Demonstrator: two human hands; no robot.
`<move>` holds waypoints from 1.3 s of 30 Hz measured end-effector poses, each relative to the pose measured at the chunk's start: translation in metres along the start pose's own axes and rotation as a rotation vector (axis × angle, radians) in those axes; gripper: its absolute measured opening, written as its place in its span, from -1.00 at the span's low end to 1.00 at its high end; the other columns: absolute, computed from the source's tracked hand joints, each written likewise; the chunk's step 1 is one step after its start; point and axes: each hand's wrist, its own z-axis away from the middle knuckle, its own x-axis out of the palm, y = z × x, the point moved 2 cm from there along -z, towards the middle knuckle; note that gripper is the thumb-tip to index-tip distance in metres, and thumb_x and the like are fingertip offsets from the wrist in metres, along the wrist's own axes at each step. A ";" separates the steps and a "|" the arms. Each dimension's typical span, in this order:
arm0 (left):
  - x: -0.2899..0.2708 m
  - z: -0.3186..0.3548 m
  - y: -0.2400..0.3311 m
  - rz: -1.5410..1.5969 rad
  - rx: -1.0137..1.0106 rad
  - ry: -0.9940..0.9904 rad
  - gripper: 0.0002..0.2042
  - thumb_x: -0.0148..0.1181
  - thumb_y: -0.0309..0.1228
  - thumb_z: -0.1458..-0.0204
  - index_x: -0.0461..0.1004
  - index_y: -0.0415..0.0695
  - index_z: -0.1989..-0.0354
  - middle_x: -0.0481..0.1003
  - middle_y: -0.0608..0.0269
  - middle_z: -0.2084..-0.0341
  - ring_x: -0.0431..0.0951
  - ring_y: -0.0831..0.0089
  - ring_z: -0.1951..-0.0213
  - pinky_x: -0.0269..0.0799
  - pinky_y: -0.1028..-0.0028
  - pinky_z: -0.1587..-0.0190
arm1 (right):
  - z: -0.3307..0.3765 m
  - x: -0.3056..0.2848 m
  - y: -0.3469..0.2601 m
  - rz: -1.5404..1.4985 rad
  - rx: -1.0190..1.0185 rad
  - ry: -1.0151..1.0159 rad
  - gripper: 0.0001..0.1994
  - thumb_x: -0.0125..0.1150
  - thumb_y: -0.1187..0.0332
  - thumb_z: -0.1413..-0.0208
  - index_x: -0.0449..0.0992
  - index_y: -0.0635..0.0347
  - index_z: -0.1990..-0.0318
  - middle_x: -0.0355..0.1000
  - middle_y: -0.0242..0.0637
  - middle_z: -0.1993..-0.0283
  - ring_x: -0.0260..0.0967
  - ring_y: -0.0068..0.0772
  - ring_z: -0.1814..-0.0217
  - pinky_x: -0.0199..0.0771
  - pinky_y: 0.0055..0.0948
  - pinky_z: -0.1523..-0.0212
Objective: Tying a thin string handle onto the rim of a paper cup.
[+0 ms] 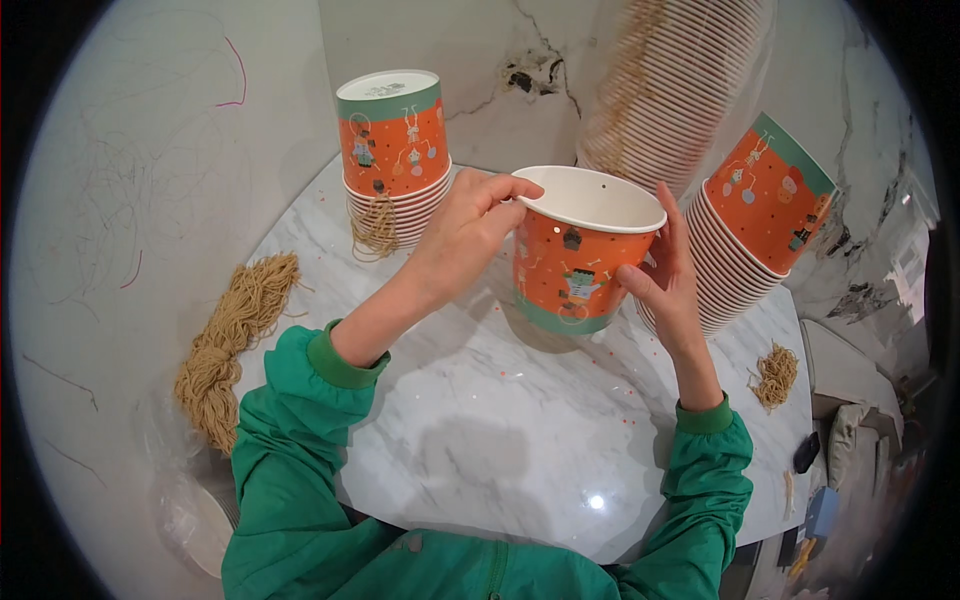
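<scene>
A paper bucket, orange with cartoon figures, a green base band and a white inside, is held upright between my two hands over the table. My left hand grips its rim on the left, fingers closed at the edge. On the right side, my right hand holds the wall, its thumb on the front and fingers up along the rim. A small dark dot shows on the inner wall near the far rim; I cannot tell whether it is a hole.
An upside-down bucket stack stands back left, with loose cord against it. Another bucket stack leans at right. A tall wrapped stack rises behind. A tan cord bundle lies left; a smaller cord pile lies right on the marble table.
</scene>
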 end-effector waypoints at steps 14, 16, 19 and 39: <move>0.005 0.008 0.019 -0.200 0.091 0.019 -0.65 0.43 -0.30 0.03 0.47 -0.10 0.11 0.26 0.22 0.00 0.37 0.38 -0.09 0.43 0.37 -0.05 | 0.000 -0.003 0.001 0.091 -0.106 0.040 -0.13 0.38 0.32 -0.04 0.04 0.11 -0.49 0.12 -0.11 -0.42 0.18 -0.17 -0.40 0.31 -0.18 -0.33; 0.008 0.010 0.017 -0.299 0.144 0.065 -0.64 0.45 -0.28 0.05 0.48 -0.11 0.12 0.25 0.20 -0.01 0.33 0.36 -0.11 0.42 0.36 -0.04 | 0.000 -0.004 0.002 0.138 -0.140 0.049 -0.21 0.35 0.36 -0.03 0.14 0.14 -0.45 0.13 -0.10 -0.41 0.18 -0.14 -0.40 0.29 -0.17 -0.34; 0.011 0.014 0.017 -0.403 0.227 0.122 -0.65 0.44 -0.28 0.06 0.49 -0.13 0.16 0.26 0.16 0.03 0.36 0.31 -0.04 0.42 0.35 0.00 | 0.003 -0.001 -0.014 0.628 -0.387 0.085 -0.35 0.35 0.42 0.02 0.35 0.19 -0.31 0.14 -0.08 -0.40 0.14 -0.02 -0.42 0.23 -0.09 -0.36; 0.012 0.037 0.066 -0.792 0.684 0.054 -0.63 0.40 -0.41 0.12 0.51 -0.12 0.09 0.40 0.11 -0.08 0.39 0.09 -0.15 0.23 0.11 -0.23 | 0.016 0.035 -0.037 0.687 -0.594 -0.115 -0.74 0.30 0.65 0.08 0.51 0.21 0.19 0.48 -0.24 0.37 0.44 -0.11 0.36 0.41 -0.24 0.30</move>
